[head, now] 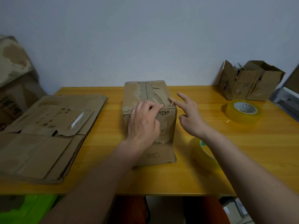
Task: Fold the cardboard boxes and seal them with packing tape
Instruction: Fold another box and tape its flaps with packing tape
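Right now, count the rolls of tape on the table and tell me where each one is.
2. One tape roll lies flat on the table's right side, before the open boxes. The other roll sits near the front, partly behind the right forearm.

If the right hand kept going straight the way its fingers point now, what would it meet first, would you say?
Probably the folded box: the right hand points up and left, its index fingertip at the box's top right edge. Depth is unclear; contact may already exist.
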`<move>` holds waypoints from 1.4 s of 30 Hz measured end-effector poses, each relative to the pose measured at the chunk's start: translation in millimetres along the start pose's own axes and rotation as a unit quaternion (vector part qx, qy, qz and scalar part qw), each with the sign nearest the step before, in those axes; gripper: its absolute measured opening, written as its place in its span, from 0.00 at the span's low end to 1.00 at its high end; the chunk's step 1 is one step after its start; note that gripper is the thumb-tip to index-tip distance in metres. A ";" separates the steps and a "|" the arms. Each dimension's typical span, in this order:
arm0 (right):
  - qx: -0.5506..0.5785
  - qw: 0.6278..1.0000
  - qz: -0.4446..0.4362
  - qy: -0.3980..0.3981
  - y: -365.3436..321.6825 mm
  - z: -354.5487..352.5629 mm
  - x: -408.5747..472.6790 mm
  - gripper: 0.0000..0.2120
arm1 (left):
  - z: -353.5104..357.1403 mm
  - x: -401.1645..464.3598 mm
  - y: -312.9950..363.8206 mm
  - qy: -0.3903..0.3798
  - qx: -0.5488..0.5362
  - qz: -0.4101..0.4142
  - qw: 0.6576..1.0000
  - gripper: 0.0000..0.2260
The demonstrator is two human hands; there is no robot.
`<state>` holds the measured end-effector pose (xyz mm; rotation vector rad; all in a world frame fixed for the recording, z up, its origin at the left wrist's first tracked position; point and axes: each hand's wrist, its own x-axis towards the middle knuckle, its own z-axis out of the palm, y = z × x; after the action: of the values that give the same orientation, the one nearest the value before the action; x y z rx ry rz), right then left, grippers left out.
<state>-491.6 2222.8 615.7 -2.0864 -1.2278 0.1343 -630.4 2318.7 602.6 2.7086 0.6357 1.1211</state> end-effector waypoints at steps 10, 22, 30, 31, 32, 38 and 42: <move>-0.297 0.950 -0.067 0.071 20.6 2.7 -0.4 0.44 | 2.5 11.9 20.8 -0.038 0.028 0.028 0.998 0.23; -0.080 0.995 0.012 0.061 33.0 -7.8 -30.8 0.30 | 1.6 9.5 14.4 -0.082 -0.037 -0.030 0.995 0.29; -0.058 0.996 0.043 0.050 42.3 -18.8 -50.4 0.24 | -1.7 20.9 16.9 -0.091 -0.061 -0.070 0.992 0.20; -0.058 0.995 0.050 0.060 43.9 -21.4 -52.7 0.23 | -2.9 21.8 17.3 -0.084 -0.066 -0.076 0.991 0.21; -0.060 0.994 0.056 0.069 45.6 -23.8 -54.8 0.22 | -3.5 21.6 17.3 -0.075 -0.067 -0.076 0.992 0.22; -0.057 0.992 0.092 0.060 51.8 -27.3 -66.3 0.16 | 1.2 17.0 15.7 -0.015 -0.021 -0.056 0.998 0.12; -0.043 0.993 0.098 0.041 52.4 -23.8 -68.4 0.15 | -2.5 16.5 16.1 -0.010 -0.041 -0.005 0.999 0.09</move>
<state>-480.8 2139.8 584.3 -2.2630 -0.9933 0.0844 -616.4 2311.3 619.5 2.6413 0.5859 1.0921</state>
